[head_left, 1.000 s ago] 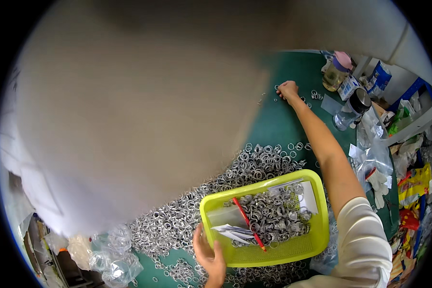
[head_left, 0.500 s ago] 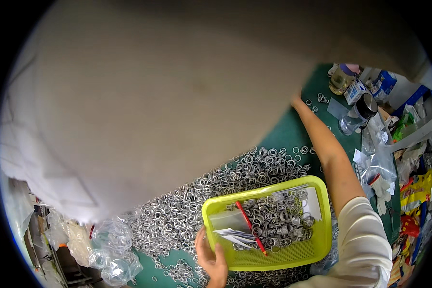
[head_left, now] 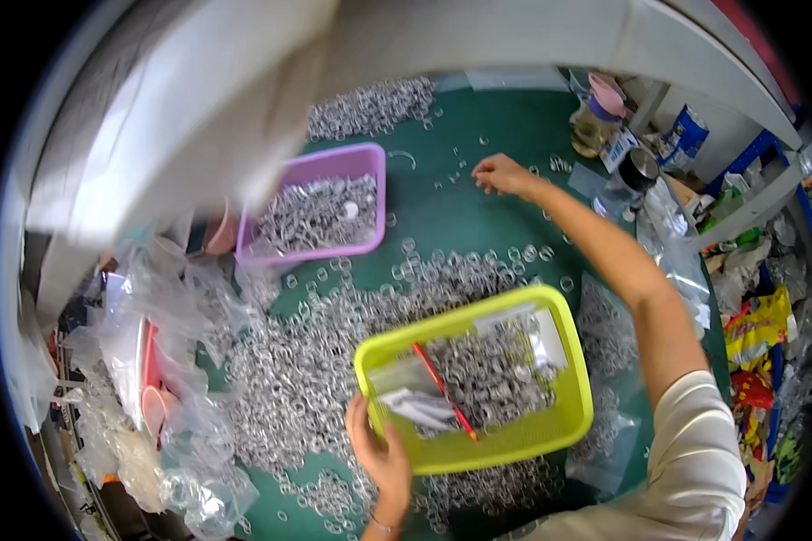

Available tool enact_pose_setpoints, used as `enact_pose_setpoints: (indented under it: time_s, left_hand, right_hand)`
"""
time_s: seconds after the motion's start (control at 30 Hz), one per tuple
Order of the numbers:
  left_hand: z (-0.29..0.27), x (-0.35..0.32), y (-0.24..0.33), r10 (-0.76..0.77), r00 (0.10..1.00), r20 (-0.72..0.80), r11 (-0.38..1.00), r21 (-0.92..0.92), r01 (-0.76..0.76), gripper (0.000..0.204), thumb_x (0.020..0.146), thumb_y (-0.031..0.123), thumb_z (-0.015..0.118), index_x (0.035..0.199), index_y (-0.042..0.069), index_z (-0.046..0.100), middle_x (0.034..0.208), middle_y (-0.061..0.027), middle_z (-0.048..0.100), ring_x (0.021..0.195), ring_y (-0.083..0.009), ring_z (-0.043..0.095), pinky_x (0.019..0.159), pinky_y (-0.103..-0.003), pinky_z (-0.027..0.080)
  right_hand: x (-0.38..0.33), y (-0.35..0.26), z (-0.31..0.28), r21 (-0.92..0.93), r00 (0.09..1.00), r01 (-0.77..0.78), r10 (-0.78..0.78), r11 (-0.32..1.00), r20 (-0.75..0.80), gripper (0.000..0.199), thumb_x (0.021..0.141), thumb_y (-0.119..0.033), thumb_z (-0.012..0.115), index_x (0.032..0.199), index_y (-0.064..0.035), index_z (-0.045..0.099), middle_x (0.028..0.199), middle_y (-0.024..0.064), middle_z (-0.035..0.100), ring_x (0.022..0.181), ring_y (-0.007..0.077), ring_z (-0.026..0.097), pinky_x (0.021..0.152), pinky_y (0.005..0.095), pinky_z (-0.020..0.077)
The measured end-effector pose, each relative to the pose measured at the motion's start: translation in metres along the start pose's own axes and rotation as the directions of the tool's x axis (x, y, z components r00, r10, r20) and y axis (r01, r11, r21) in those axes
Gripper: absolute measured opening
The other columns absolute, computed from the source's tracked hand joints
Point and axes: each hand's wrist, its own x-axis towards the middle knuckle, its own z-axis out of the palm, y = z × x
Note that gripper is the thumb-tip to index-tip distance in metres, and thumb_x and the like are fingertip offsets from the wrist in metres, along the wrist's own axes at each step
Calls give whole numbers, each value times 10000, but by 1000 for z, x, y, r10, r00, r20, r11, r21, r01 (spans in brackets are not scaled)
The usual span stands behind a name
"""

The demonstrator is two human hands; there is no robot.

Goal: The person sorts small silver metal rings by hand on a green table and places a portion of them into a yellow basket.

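My left hand [head_left: 383,455] grips the left end of a yellow-green plastic basket [head_left: 505,451], which sits tilted on a heap of small silver metal rings [head_left: 302,383]. More rings, a red pen [head_left: 444,389] and some white paper slips [head_left: 417,410] lie inside the basket. Far off over the green table [head_left: 460,212], my right hand [head_left: 507,178] is stretched out with its fingers curled together. A few tiny bits and loose rings are scattered near it. Whether anything is between those fingertips is hidden.
A purple basket [head_left: 381,203] of rings stands behind the heap, with another ring pile [head_left: 374,108] farther back. Clear plastic bags [head_left: 198,491] crowd the left. At the right are a black-lidded bottle [head_left: 624,185] and a pink-topped jug [head_left: 597,122]. A pale, blurred shape covers the upper left.
The view has shifted, uncovering the purple basket and the back of the table. My right hand, mostly covered before, now shows with curled fingers. My left hand stays on the yellow-green basket.
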Motion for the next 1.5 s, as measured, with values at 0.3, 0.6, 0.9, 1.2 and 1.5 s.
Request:
enact_pose_setpoints:
  time_s: [0.3,0.6,0.9,1.2,1.5]
  left_hand:
    - [10,19,53,263,897,356,818,410,-403,418,780,-52,547,1192,1,500,1318,-219,397,1245,-381,360,1045,-455,275]
    - [49,-9,69,255,774,579,904,142,-404,389,715,-52,589,1103,-37,555,1186,-209,484,1089,-386,461,935,-464,374]
    - [28,14,56,197,932,306,860,403,-314,493,786,-10,580,1255,-13,427,1300,-238,409,1207,-410,386,1013,-433,323]
    - [15,-8,54,112,809,578,870,337,-361,505,796,25,598,1270,5,428,1336,-199,396,1251,-419,334,1025,-460,304]
    - [17,26,45,211,828,519,809,382,-446,609,791,6,585,1346,57,342,1372,-190,340,1293,-419,271,1063,-490,235]
  right_hand:
    - [-248,-93,18,-605,754,559,-651,566,88,177,775,-67,599,938,-4,575,934,136,560,936,315,513,778,404,401]
    - [-330,-55,84,-722,814,576,-351,384,463,403,783,-270,625,1086,-11,571,1140,162,526,1087,297,480,887,363,378]
    - [-309,-61,87,-703,758,594,-565,390,327,450,743,-106,609,1166,6,499,1169,147,507,1113,305,473,874,382,391]
    - [-335,-65,81,-804,831,546,-271,234,486,461,823,-243,580,1240,-65,496,1247,144,486,1170,319,441,957,403,328]
    - [-294,-72,95,-592,701,702,-530,396,477,470,738,-237,677,1133,-19,542,1131,111,530,1076,245,471,867,336,368]
